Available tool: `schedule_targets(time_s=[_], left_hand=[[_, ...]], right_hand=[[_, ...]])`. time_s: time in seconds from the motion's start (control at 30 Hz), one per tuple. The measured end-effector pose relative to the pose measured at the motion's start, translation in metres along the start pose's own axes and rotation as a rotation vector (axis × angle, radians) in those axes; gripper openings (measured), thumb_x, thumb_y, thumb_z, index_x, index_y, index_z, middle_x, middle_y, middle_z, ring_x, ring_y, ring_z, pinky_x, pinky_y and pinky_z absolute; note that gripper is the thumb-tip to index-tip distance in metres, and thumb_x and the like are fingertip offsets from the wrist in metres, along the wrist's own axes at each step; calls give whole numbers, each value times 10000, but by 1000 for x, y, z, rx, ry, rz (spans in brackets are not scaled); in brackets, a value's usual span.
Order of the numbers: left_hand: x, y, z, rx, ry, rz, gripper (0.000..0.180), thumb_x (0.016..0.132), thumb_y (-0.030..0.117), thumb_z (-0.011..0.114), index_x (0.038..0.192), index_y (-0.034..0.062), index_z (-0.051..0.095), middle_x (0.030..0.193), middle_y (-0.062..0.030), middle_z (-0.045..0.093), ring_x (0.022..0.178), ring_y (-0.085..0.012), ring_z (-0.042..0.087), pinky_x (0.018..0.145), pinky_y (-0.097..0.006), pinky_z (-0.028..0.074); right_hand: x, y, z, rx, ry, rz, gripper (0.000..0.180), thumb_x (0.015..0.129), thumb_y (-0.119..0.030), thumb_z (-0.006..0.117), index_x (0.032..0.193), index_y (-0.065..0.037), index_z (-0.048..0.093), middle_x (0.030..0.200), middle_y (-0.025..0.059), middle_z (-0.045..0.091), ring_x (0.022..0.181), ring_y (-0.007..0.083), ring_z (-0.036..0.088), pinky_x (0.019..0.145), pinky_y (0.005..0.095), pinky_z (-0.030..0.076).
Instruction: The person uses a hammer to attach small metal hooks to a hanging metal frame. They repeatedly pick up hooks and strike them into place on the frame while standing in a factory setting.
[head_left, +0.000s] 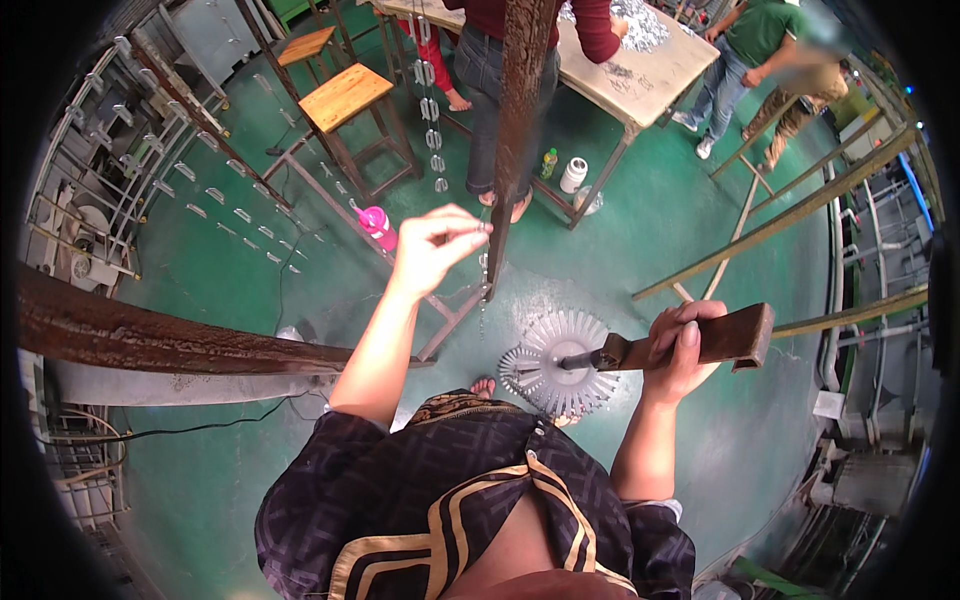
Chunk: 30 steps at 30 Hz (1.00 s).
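Note:
My left hand (435, 245) is raised beside an upright rusty post (520, 110), thumb and fingertips pinched together. What they pinch is too small to make out. Just below those fingertips a thin strand of small metal pieces (484, 268) hangs down. My right hand (683, 350) is closed round a rusty brown metal bar (735, 337), thumb on top. The bar's inner end meets a dark shaft (580, 360). Under it sits a round rack of metal strips (562, 330), fanned out like spokes near my feet.
Chains of metal links (431, 110) hang ahead, others at left. A rusty beam (180, 330) crosses the left side. Wooden stools (345, 97), a pink bottle (376, 226) and a worktable (655, 85) with metal pieces stand ahead; people are beside it. Wooden rails (790, 215) extend right.

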<state>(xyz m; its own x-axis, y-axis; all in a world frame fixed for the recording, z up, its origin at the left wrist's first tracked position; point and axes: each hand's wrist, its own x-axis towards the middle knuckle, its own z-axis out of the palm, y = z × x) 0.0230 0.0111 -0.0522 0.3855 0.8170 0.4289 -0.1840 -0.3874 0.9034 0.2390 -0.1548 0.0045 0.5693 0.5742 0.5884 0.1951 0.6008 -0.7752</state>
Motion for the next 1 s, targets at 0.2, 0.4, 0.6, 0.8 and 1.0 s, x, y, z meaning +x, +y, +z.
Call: schedule_targets(time_s=[0.2, 0.4, 0.6, 0.8, 1.0], left_hand=[[-68, -57, 10, 132, -83, -196, 148, 672, 17, 694, 819, 28, 684, 741, -44, 620, 668, -103, 503, 588, -239, 400], [-123, -124, 15, 257, -236, -88, 117, 653, 21, 697, 767, 39, 677, 742, -53, 648, 695, -161, 565, 662, -288, 433], [-159, -157, 22, 306, -362, -124, 137, 650, 55, 703, 786, 56, 688, 762, -53, 654, 701, -177, 568, 666, -288, 443], [-178, -172, 25, 329, -424, -166, 148, 646, 68, 707, 794, 68, 692, 779, -42, 657, 717, -184, 566, 668, -295, 453], [-188, -172, 28, 367, -436, -174, 137, 657, 110, 693, 792, 91, 689, 768, -41, 644, 740, -203, 560, 673, -298, 456]], right_hand=[[1, 1, 0, 7, -25, -10, 282, 832, -265, 531, 825, -7, 418, 472, 1, 363, 338, 63, 271, 349, 202, 233], [2, 3, 1, 24, -31, 2, 257, 834, -254, 517, 840, -17, 419, 478, 4, 374, 361, 71, 287, 360, 203, 243], [4, 3, 4, 26, -48, -9, 246, 837, -246, 507, 851, -18, 417, 490, 8, 381, 368, 74, 296, 362, 206, 251], [5, 3, 5, 46, -79, -1, 236, 836, -241, 504, 854, -21, 419, 501, 14, 390, 369, 77, 301, 366, 207, 259], [6, -1, 6, 44, -92, 11, 237, 835, -242, 501, 854, -20, 419, 509, 16, 394, 375, 75, 307, 369, 207, 265]])
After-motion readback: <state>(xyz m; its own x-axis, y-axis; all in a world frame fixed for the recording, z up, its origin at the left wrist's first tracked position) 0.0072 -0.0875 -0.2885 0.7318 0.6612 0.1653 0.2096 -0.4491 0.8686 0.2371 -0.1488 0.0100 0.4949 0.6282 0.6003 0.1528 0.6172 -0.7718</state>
